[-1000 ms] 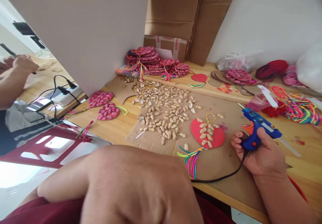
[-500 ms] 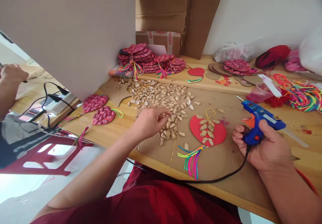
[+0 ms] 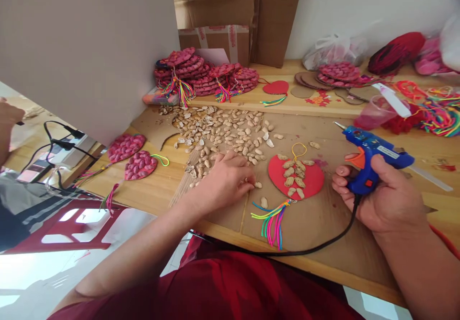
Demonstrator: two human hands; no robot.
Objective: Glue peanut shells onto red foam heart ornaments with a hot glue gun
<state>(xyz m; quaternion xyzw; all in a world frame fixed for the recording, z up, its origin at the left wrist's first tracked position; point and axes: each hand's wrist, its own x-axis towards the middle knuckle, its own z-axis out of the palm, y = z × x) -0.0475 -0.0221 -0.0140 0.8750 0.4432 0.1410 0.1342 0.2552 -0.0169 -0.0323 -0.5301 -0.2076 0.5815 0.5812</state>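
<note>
My left hand rests low over the near edge of a loose pile of peanuts. Its fingers are curled inward and cover some nuts, so what they hold, if anything, is hidden. A single peanut lies beside the fingertips. In my right hand is a blue glue gun, its nozzle pointing up and left and a finger near the orange trigger. Between both hands lies a red heart with peanuts in two rows down its middle, a yellow loop on top and a multicoloured tassel below.
Pink peanut-covered pieces lie at the left, with more stacked on the back ledge. Coloured cords and a plastic cup are at the right. The gun's black cable crosses the front edge. Another person's hand shows far left.
My left hand has moved down and slightly right over the near peanuts, its fingers now curled lower. My right hand still holds the glue gun in much the same place. The view has shifted slightly.
</note>
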